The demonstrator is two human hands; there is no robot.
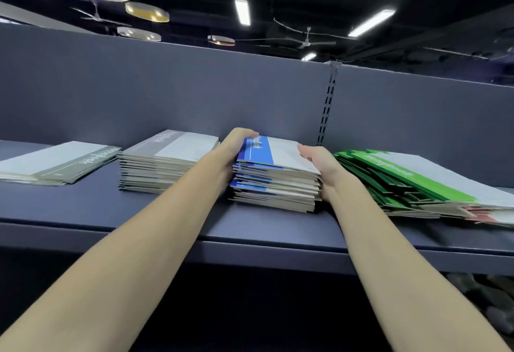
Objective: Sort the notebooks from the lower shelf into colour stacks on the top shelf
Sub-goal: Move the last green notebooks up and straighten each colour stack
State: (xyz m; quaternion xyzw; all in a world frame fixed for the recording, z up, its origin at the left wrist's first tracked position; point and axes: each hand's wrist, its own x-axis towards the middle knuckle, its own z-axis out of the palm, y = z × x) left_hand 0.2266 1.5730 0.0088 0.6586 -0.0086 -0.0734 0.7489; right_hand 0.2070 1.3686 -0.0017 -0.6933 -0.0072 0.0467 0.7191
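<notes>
- Left hand [232,147] and right hand [319,167] clasp the blue notebook stack [274,182] from both sides on the top shelf [172,223].
- Covers read "Notebook": grey stack [164,162] left, green stack [411,185] right.

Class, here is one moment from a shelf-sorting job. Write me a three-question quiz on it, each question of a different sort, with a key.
1. True or false: both hands are on the blue stack.
2. Which stack lies right of the blue one? A) grey B) green C) yellow
3. Fill in: the green stack is not squared up but ______ out sideways.

Key
1. True: the left hand grips its left side and the right hand its right side.
2. B. The two grey stacks lie left of it on the top shelf.
3. Fanned.
</notes>
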